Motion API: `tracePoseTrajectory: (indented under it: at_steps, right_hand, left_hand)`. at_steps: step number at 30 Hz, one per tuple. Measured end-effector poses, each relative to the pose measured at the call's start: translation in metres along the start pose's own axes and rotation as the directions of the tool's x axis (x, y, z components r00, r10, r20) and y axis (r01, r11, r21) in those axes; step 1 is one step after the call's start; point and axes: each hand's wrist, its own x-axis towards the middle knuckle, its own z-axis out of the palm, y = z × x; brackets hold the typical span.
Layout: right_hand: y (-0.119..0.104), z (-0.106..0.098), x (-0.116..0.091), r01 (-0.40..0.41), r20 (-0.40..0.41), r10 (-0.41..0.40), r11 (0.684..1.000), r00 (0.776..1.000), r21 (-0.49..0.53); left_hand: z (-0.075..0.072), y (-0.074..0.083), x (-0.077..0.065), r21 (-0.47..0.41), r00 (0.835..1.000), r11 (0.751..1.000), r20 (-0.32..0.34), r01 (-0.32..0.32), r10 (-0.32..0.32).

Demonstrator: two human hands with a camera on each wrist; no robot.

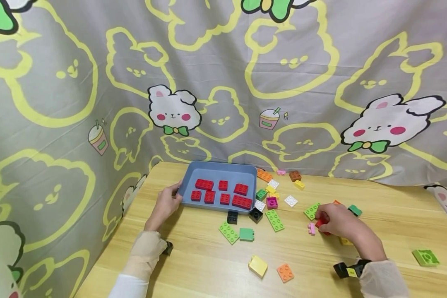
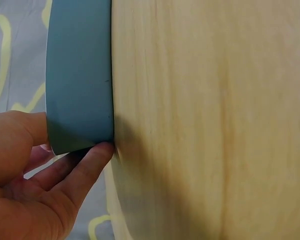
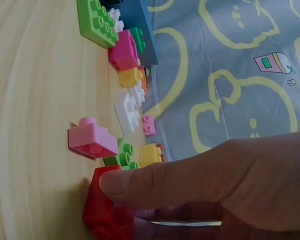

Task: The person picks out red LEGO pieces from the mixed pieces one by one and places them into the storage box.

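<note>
A blue-grey tray (image 1: 217, 166) holds several red toy bricks (image 1: 209, 196) lying apart inside it. At its left end, my left hand (image 1: 167, 205) grips the tray's near corner, thumb by the rim and fingers against the outer wall (image 2: 80, 75) in the left wrist view. My right hand (image 1: 340, 223) is over at the right among loose bricks. Between thumb and fingers it pinches a red brick (image 3: 101, 197), low at the tabletop; the fingers behind are partly hidden. Beside this brick lie a small pink brick (image 1: 311, 229) and a lime green brick (image 1: 312, 211).
Loose bricks lie along the tray's right side, among them a magenta brick (image 1: 272, 203) and a black brick (image 1: 255, 215). A pale yellow brick (image 1: 258, 266) and an orange brick (image 1: 285, 272) are nearer. Far right sits another lime brick (image 1: 426, 257). A patterned curtain (image 1: 223, 74) hangs behind.
</note>
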Motion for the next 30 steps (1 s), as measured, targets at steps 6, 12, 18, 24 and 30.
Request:
tracePoseTrajectory:
  at_steps: [6, 12, 18, 24, 30]
  right_hand:
    - [0.0, 0.002, 0.003, -0.004, 0.001, 0.004, 1.0, 1.0, -0.014]
    - [0.0, 0.002, 0.003, 0.016, 0.001, -0.016, 0.999, 1.0, -0.041]
    - [-0.001, -0.004, -0.002, 0.036, -0.043, -0.038, 0.999, 0.998, -0.034]
    - [-0.011, -0.01, 0.005, 0.055, -0.103, -0.058, 0.998, 0.993, -0.037]
    - [-0.033, -0.014, 0.029, 0.114, -0.14, -0.12, 0.992, 0.983, -0.054]
  left_hand:
    - [0.0, -0.002, 0.0, 0.0, 1.0, 1.0, 0.009, 0.001, -0.001]
    - [0.002, -0.006, 0.001, 0.011, 1.0, 1.0, 0.002, -0.006, 0.006]
    - [0.005, -0.001, 0.003, 0.016, 1.0, 1.0, 0.014, -0.006, 0.006]
    - [0.004, 0.002, 0.003, 0.008, 1.0, 1.0, 0.008, -0.02, 0.02]
    - [0.0, 0.0, -0.001, 0.019, 1.0, 1.0, -0.011, -0.019, 0.02]
